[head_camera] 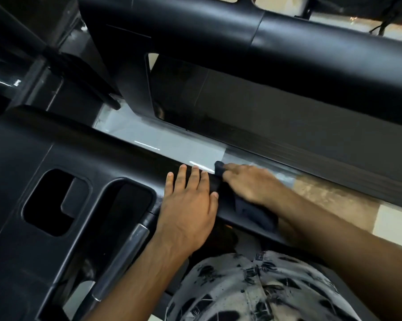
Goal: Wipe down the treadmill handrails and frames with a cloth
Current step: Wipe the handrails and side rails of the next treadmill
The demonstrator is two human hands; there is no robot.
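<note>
A black treadmill handrail runs from the left console down to the lower right. My left hand lies flat on it with straight fingers spread. Just to its right, my right hand presses a dark cloth onto the same rail; the cloth drapes over the rail's near side, and a fold of it shows at my fingertips. The right hand looks slightly blurred. A second thick black handrail, belonging to a neighbouring machine, crosses the top of the view.
The console at left has two deep cup recesses and a metal grip bar. Grey side rail and dark belt lie below between the rails. Pale floor tiles show at right.
</note>
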